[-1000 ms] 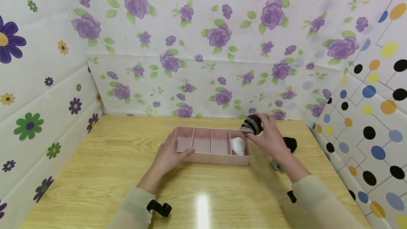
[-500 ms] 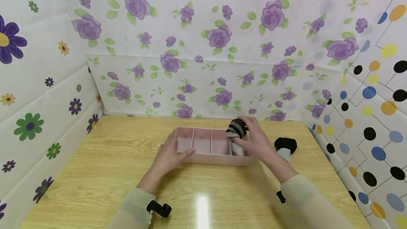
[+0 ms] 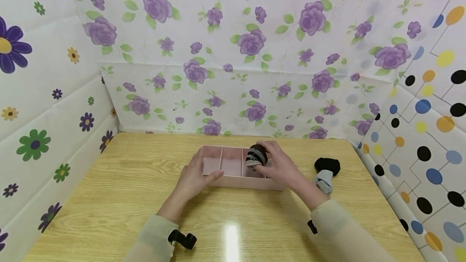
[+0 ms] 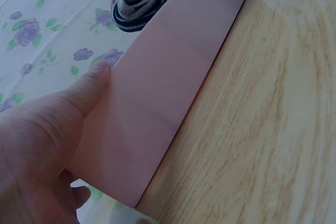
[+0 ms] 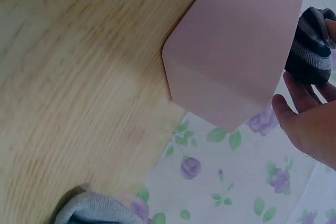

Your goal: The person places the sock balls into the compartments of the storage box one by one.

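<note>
A rolled striped sock (image 3: 256, 155), black and grey, is pinched in my right hand (image 3: 280, 167) over the third compartment from the left of a pink divided box (image 3: 240, 181). In the right wrist view the same striped roll (image 5: 310, 51) shows just past the box rim, fingers below it. My left hand (image 3: 194, 175) grips the box's left end, its thumb lying along the front rim in the left wrist view. A white bundle (image 3: 270, 167) lies in the rightmost compartment, mostly hidden behind my right hand. The two left compartments hold nothing.
On the table (image 3: 145, 197) to the right of the box lie a black rolled sock (image 3: 327, 165) and a grey one (image 3: 324, 180) against it. Flowered sheeting (image 3: 225, 92) rises behind the table, with patterned sheets at both sides.
My right hand has carried the striped sock leftward and down, from beyond the box's right end to the third compartment. The left hand and the box have stayed put.
</note>
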A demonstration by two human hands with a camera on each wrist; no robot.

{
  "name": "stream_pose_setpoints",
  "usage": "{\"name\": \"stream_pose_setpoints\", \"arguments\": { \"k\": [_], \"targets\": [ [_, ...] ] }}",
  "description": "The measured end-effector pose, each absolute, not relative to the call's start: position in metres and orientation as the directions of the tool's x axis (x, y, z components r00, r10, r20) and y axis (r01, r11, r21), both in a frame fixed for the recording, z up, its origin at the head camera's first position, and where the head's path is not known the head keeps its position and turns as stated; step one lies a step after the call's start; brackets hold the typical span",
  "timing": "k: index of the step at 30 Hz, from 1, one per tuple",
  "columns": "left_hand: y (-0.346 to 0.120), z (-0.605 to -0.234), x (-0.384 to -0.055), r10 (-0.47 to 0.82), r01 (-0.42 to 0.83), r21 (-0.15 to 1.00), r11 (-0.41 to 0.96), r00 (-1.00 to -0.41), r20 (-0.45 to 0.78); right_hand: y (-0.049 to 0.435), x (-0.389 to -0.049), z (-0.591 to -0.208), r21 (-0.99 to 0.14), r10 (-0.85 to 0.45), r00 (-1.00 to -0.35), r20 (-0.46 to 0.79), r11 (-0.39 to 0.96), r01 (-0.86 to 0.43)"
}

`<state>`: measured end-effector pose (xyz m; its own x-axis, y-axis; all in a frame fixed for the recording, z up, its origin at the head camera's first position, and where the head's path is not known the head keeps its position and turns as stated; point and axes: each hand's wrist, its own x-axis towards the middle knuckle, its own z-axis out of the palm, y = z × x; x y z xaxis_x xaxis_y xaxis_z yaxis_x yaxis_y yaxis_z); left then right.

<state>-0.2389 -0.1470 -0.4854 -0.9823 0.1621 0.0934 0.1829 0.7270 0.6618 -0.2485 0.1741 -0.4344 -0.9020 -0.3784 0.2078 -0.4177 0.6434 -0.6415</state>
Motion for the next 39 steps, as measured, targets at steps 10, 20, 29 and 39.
{"name": "stream_pose_setpoints", "arguments": {
  "k": [10,20,29,39],
  "targets": [
    [-0.147,-0.484,-0.239,0.166,0.188,0.658,0.729,-0.981,0.095,0.168,-0.252,-0.444,-0.661,-0.401,-0.899,0.175,0.629,-0.409],
    [-0.147,-0.484,-0.239,0.165,0.188,0.658,0.729,-0.981,0.098,0.168,-0.257,-0.448,-0.642,-0.43,-0.889,0.16,0.638,-0.424],
    [-0.147,-0.484,-0.238,0.165,0.187,0.662,0.726,-0.982,0.096,0.171,-0.255,-0.447,-0.653,-0.468,-0.869,0.16,0.61,-0.449],
    [-0.147,-0.485,-0.238,0.165,0.188,0.657,0.73,-0.981,0.098,0.184,-0.249,-0.439,-0.588,-0.381,-0.91,0.166,0.702,-0.401]
  ]
}}
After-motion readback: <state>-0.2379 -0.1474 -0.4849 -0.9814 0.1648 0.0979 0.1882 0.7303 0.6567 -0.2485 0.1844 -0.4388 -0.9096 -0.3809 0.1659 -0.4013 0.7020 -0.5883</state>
